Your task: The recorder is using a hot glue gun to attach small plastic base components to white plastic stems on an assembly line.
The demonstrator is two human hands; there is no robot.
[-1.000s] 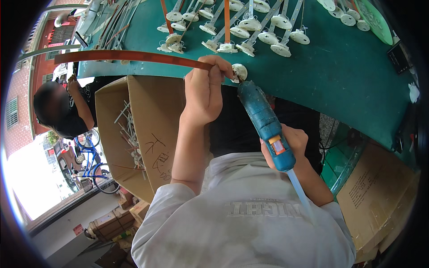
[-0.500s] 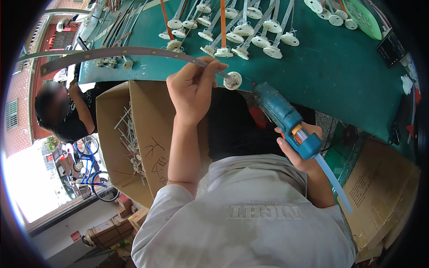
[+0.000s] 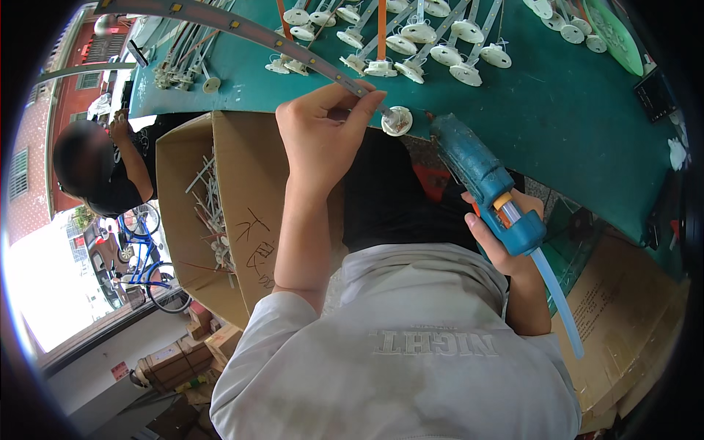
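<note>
Between the thumb and fingers of my left hand (image 3: 323, 132) is a long flexible LED strip (image 3: 253, 37), which curves up and away to the left. At its near end sits a round white disc (image 3: 397, 122) with a lump on its face, just beyond my fingertips at the table's front edge. My right hand (image 3: 502, 231) is wrapped round the handle of a blue hot glue gun (image 3: 477, 165). A long translucent glue stick (image 3: 557, 304) pokes out of the gun's back. The gun's nozzle points up-left, a short way right of the disc and apart from it.
Several strips with white discs (image 3: 418, 31) stand across the green table (image 3: 557, 125). A green dish (image 3: 614, 37) lies at the far right, near a black box (image 3: 655, 95). Left of my legs, a cardboard box (image 3: 253, 183) holds loose strips. Another person (image 3: 132, 169) sits farther left.
My left hand has shifted slightly right with the strip and disc. The strip's far end has swung upward. The glue gun sits slightly farther right, and the whole view has shifted a little.
</note>
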